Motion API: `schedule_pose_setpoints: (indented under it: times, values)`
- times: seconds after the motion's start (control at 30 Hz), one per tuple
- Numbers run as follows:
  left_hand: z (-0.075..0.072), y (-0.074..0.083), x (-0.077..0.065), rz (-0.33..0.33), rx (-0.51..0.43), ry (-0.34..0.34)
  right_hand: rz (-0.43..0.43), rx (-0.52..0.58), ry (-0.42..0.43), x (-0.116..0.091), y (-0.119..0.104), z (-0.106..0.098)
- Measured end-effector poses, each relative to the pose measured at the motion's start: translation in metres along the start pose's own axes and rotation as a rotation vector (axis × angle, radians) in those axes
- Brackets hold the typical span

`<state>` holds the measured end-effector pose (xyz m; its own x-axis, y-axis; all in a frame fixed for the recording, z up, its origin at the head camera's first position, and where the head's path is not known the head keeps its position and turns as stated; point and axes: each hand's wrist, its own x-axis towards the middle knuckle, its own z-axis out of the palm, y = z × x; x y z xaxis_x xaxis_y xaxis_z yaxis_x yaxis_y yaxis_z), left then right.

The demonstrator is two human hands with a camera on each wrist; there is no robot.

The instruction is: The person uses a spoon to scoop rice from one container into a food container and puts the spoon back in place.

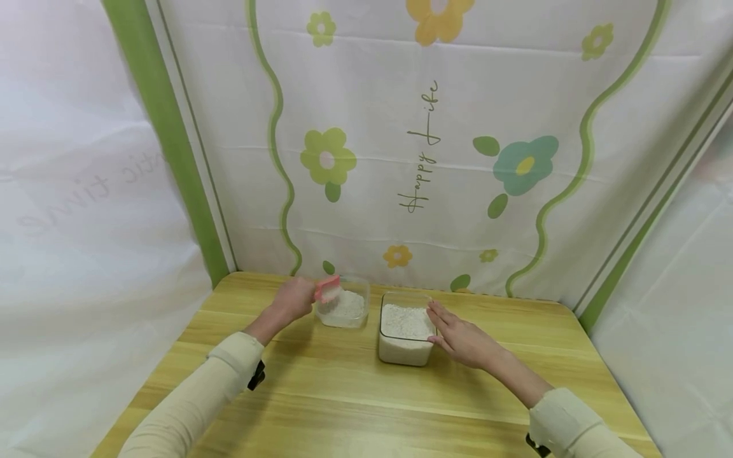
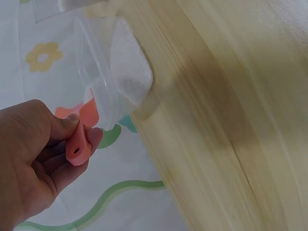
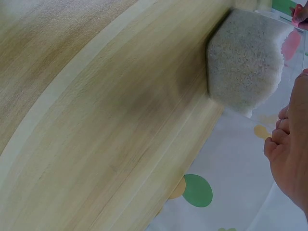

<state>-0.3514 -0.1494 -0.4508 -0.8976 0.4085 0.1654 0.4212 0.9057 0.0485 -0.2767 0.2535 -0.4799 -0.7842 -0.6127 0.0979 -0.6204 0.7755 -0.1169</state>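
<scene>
In the head view my left hand (image 1: pixel 294 299) grips the handle of a pink scoop (image 1: pixel 328 288), tilted over the left clear container (image 1: pixel 367 305). White grain that looks like rice lies in the scoop and in that container. The left wrist view shows the handle (image 2: pixel 78 146) pinched between thumb and fingers. A larger clear container (image 1: pixel 403 360) with a dark rim stands to the right, holding more white grain (image 3: pixel 248 60). My right hand (image 1: pixel 468 343) rests at its right side, fingers extended along the rim and the thumb at the near corner.
Both containers stand near the far edge of a wooden table (image 1: pixel 321 407). A white curtain (image 1: pixel 366 210) printed with flowers hangs right behind it, and further white sheets (image 1: pixel 86 242) flank the left and right sides.
</scene>
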Motion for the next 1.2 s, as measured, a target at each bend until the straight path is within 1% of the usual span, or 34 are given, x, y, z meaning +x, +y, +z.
schedule_pose_setpoints:
  times: [0.1,0.27,0.37,0.53,0.73,0.87,0.9,0.97,1.1,1.2]
  values:
    - [0.003,0.001,0.0,0.012,0.037,0.026,-0.003,-0.004,0.006,0.0,0.001,0.002]
    - [0.007,0.002,-0.002,0.048,0.041,0.072,-0.008,-0.001,0.01,0.0,0.0,0.003]
    - [0.008,0.002,-0.003,0.073,0.065,0.097,-0.01,0.009,0.005,0.001,-0.002,0.002]
    - [0.01,0.005,-0.005,0.115,0.167,0.145,-0.007,0.01,0.003,0.001,-0.003,0.001]
    - [0.009,0.009,-0.007,0.196,0.307,0.219,-0.009,0.002,0.014,0.001,-0.003,0.002]
    - [0.007,0.012,-0.008,0.212,0.352,0.226,-0.01,-0.004,0.022,0.001,-0.002,0.003]
    - [0.008,0.012,-0.008,0.209,0.351,0.226,-0.01,-0.006,0.023,0.0,-0.001,0.003]
    - [0.007,0.013,-0.008,0.203,0.32,0.231,-0.01,-0.009,0.023,0.0,-0.001,0.003]
    - [0.002,0.017,-0.005,0.197,0.205,0.257,-0.005,-0.007,0.018,0.0,0.0,0.003]
    - [-0.005,0.022,-0.002,0.19,0.137,0.239,-0.001,-0.005,0.017,-0.001,0.0,0.002]
